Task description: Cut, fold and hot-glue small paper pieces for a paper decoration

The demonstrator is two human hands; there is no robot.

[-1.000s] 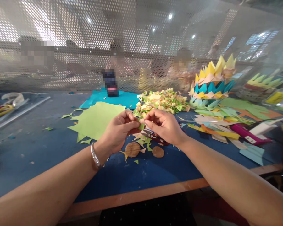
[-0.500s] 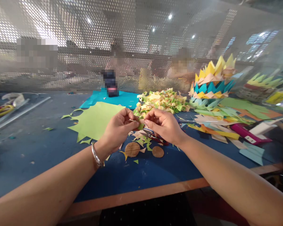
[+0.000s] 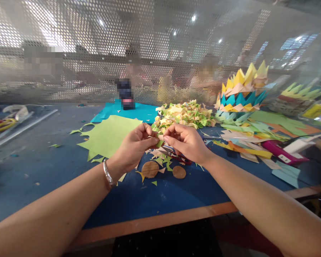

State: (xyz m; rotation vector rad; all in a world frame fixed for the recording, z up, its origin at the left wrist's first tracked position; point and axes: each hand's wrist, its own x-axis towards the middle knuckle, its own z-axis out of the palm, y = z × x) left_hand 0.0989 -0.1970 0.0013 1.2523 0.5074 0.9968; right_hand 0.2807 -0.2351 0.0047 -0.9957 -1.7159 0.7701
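Between my two hands is a small green and pale pink paper piece [image 3: 159,142]. My left hand [image 3: 136,144], with a silver bangle at the wrist, pinches it from the left. From the right, the thumb and forefinger of my right hand [image 3: 186,142] close on its edge. A large green paper sheet [image 3: 111,137] with a jagged edge lies left of my left hand. Behind my hands rises a heap of small green, yellow and pink paper pieces [image 3: 187,113]. Two round brown discs [image 3: 150,169] lie nearer me among scraps.
Blue sheets [image 3: 144,113] lie at the back under a dark, blurred-out object. Zigzag paper crowns [image 3: 242,96] are stacked at the back right. Paper strips [image 3: 243,148], a magenta device [image 3: 282,151] and cables cover the right side. A perforated screen [image 3: 96,71] stands behind the table.
Almost nothing differs. My hands stay together on the small paper piece, with only a slight shift of the left fingers and wrist.
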